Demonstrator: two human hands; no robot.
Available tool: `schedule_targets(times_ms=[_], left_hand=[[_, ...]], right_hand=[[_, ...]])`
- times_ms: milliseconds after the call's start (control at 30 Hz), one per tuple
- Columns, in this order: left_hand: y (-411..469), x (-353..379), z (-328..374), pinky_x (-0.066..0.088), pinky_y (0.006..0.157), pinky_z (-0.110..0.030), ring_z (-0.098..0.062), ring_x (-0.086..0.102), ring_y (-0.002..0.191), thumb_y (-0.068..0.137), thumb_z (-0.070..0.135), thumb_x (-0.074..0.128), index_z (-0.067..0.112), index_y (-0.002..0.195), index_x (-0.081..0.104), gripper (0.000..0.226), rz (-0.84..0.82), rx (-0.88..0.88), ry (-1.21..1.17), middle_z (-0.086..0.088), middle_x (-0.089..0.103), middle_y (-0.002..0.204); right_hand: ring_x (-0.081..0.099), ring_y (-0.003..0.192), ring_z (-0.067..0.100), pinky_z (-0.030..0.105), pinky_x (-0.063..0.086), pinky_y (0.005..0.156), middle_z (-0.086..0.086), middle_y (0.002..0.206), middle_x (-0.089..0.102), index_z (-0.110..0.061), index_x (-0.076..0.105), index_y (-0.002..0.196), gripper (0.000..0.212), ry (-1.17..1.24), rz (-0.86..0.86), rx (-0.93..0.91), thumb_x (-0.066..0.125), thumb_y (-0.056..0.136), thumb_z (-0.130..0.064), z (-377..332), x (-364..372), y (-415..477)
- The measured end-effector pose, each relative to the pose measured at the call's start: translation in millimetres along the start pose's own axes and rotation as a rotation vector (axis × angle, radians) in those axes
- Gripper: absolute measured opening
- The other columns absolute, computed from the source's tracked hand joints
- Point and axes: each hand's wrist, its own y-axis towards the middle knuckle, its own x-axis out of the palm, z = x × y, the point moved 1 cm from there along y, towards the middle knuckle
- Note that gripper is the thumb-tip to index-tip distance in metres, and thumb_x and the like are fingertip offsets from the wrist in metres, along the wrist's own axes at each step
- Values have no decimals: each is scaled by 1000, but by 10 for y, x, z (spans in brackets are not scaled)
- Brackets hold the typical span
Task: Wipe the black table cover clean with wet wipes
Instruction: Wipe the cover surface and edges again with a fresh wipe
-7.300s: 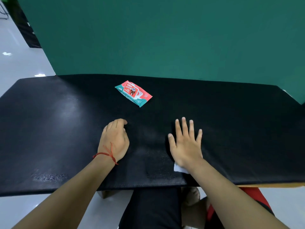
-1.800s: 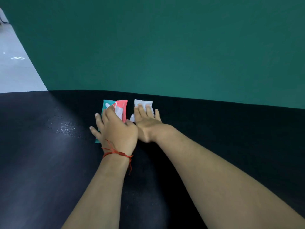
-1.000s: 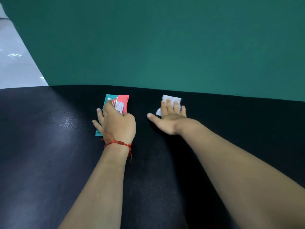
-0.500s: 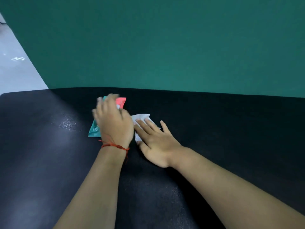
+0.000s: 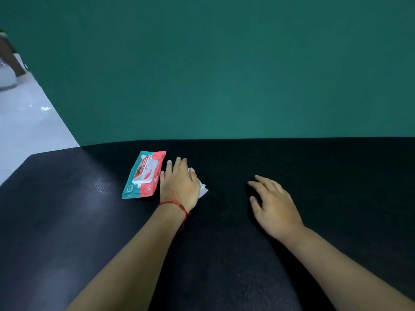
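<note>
Two hands are mid-frame over the worktop's black table cover (image 5: 67, 221). The left hand (image 5: 179, 187), fingers straight, presses a white wet wipe (image 5: 203, 190) flat just right of a teal-and-red wipes pack (image 5: 144, 176); the right hand (image 5: 272, 205), fingers relaxed, holds nothing.

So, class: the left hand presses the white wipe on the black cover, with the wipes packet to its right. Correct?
No. In the head view the wipes packet lies to the left of the left hand, not its right. That hand does press the white wipe on the black cover.
</note>
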Motion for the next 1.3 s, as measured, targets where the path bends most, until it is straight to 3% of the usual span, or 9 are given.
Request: schedule_targets(times_ms=[67,133,233,433,533,733,1000,1167,1300], left_hand=[[56,89,104,6,130,-50,-31,2,162,110,44,23,13,166,18,64,-104,-91,175,-8,12,175],[82,241,188,0,130,-52,-35,-8,161,109,49,17,8,167,2,72,-227,-195,274,-13,-4,175],[174,394,234,-3,130,-50,-35,-12,160,108,48,13,2,164,-7,75,-213,-144,370,-17,-11,174],[8,568,645,-6,131,-45,-22,-15,160,107,56,10,11,166,-6,76,-390,237,366,-7,-15,174],[-397,526,553,-10,130,-46,-13,-20,158,107,58,8,18,167,-8,74,-414,333,346,1,-17,174],[-607,150,-79,-10,129,-48,-9,-18,158,109,54,13,25,168,-3,67,-330,244,343,8,-12,175],[153,171,-93,-6,130,-47,-23,-13,161,109,56,13,17,168,-3,72,-286,93,387,-6,-10,175],[-197,386,297,-6,131,-46,-18,-16,160,106,61,10,17,167,-5,77,-378,271,355,-2,-13,175],[-972,182,150,-6,131,-44,-10,-20,158,101,63,2,20,167,-5,80,-393,397,340,4,-14,174]], right_hand=[[21,160,21,44,21,130,-5,173,27,-29,36,163,57,-73,-26,129,36,110,-49,145,-35,-56],[16,162,21,43,15,131,-3,174,24,-27,28,167,63,-108,-41,144,25,110,-55,122,-5,-68],[15,162,20,44,15,131,-4,173,26,-25,26,167,67,-109,-15,140,21,109,-58,74,-7,-44],[18,161,21,46,18,130,-3,172,30,-24,29,166,66,-135,2,133,21,109,-56,114,26,-29],[17,161,21,45,18,130,-3,172,30,-24,30,166,66,-120,-5,131,20,109,-56,116,10,-46],[14,161,21,45,15,131,-4,173,25,-26,26,167,67,-125,-26,125,15,109,-57,93,6,-52],[14,161,25,48,16,130,0,173,25,-27,25,167,67,-153,-24,118,14,109,-59,72,33,-20],[14,160,25,48,16,129,0,173,25,-28,26,166,66,-165,-25,123,15,109,-57,95,24,-20],[14,160,24,49,16,130,-1,173,26,-28,28,166,64,-145,-24,122,16,109,-55,99,16,-39]])
